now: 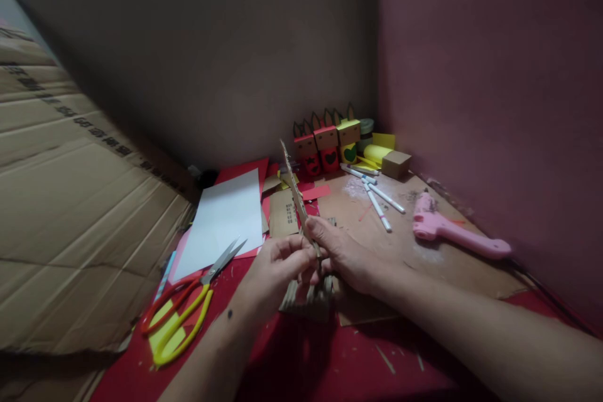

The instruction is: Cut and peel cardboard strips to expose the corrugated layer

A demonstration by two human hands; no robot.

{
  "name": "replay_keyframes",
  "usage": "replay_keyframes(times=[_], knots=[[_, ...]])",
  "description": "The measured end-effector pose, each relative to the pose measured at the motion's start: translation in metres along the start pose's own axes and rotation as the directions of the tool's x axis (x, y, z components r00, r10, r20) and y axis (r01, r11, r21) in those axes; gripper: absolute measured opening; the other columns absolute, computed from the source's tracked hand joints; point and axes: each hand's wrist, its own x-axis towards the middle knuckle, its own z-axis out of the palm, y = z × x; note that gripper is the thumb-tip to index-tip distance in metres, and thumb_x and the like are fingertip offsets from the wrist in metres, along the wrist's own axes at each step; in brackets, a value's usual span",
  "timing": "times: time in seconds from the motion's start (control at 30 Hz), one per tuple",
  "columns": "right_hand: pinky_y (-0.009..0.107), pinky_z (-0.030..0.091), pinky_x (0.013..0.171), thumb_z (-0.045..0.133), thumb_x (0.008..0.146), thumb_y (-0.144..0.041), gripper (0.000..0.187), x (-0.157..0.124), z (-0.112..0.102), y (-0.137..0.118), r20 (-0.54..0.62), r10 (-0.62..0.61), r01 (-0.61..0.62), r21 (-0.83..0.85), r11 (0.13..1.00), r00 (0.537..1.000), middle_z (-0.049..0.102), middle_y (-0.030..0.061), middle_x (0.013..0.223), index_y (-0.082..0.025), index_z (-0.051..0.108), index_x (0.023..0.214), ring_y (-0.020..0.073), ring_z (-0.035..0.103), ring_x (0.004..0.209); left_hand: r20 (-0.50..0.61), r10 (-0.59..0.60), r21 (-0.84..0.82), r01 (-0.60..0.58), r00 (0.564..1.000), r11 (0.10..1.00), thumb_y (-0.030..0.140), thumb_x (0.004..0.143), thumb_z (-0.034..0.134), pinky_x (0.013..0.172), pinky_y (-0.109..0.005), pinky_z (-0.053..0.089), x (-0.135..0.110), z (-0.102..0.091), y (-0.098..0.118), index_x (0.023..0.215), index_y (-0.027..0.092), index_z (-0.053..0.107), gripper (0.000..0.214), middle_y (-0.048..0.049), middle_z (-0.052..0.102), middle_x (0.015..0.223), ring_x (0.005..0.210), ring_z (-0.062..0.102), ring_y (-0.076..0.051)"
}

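Observation:
A strip of cardboard (295, 191), seen nearly edge-on with a ragged edge, stands tilted between my two hands. My left hand (287, 264) has its fingers closed on the strip's lower end. My right hand (342, 254) grips it from the right, thumb pressed along its side. Beneath the hands lies a piece of corrugated cardboard (308, 308), partly hidden by them. Scissors (207, 279) with one red and one yellow handle lie partly open to the left of my left hand.
White paper (226, 213) lies on coloured sheets at left, by a large cardboard sheet (56, 213). A pink glue gun (452, 229) and several markers (377, 204) rest on a cardboard mat (400, 257). Small red and yellow paper figures (327, 141) stand behind, beside a small box (396, 164).

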Motion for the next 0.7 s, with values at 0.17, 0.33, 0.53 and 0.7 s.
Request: replay_keyframes(times=[0.17, 0.33, 0.53, 0.7], knots=[[0.021, 0.042, 0.038, 0.049, 0.079, -0.059, 0.065, -0.004, 0.004, -0.002, -0.033, -0.042, 0.038, -0.090, 0.995, 0.999, 0.055, -0.0025, 0.066, -0.020, 0.030, 0.127, 0.0100, 0.052, 0.043, 0.052, -0.060, 0.043, 0.058, 0.997, 0.997, 0.021, 0.073, 0.051, 0.035, -0.018, 0.033, -0.005, -0.005, 0.014, 0.064, 0.012, 0.059, 0.015, 0.0001, 0.054, 0.053, 0.038, 0.042, -0.006], [0.021, 0.041, 0.039, 0.049, 0.078, -0.060, 0.071, -0.007, 0.006, -0.004, -0.066, -0.039, 0.028, -0.168, 0.985, 0.997, 0.055, -0.0019, 0.066, -0.019, 0.028, 0.132, 0.0085, 0.049, 0.041, 0.002, -0.047, 0.147, 0.046, 0.999, 0.988, 0.014, 0.066, 0.050, 0.035, -0.016, 0.028, -0.007, -0.003, 0.019, 0.060, 0.013, 0.059, 0.011, 0.0010, 0.054, 0.050, 0.035, 0.038, -0.004], [0.023, 0.044, 0.054, 0.040, 0.081, -0.062, 0.051, -0.009, 0.005, -0.010, 0.039, 0.003, 0.006, -0.218, 0.976, 0.999, 0.054, -0.0004, 0.066, -0.018, 0.054, 0.102, 0.0111, 0.055, 0.058, -0.096, -0.022, -0.057, 0.017, 0.995, 0.998, 0.015, 0.063, 0.051, 0.034, -0.015, 0.023, -0.006, -0.003, 0.011, 0.052, 0.014, 0.054, 0.012, 0.0045, 0.044, 0.040, 0.034, 0.032, -0.003], [0.026, 0.043, 0.063, 0.042, 0.085, -0.053, 0.041, -0.016, 0.007, -0.022, 0.123, -0.121, 0.168, -0.519, 0.838, 0.985, 0.059, 0.0038, 0.076, -0.016, 0.060, 0.079, 0.0142, 0.055, 0.073, -0.148, -0.031, -0.071, 0.020, 0.989, 0.997, 0.014, 0.061, 0.051, 0.033, -0.015, 0.021, -0.004, -0.007, 0.006, 0.053, 0.014, 0.053, 0.008, 0.0056, 0.042, 0.042, 0.035, 0.030, -0.003]])
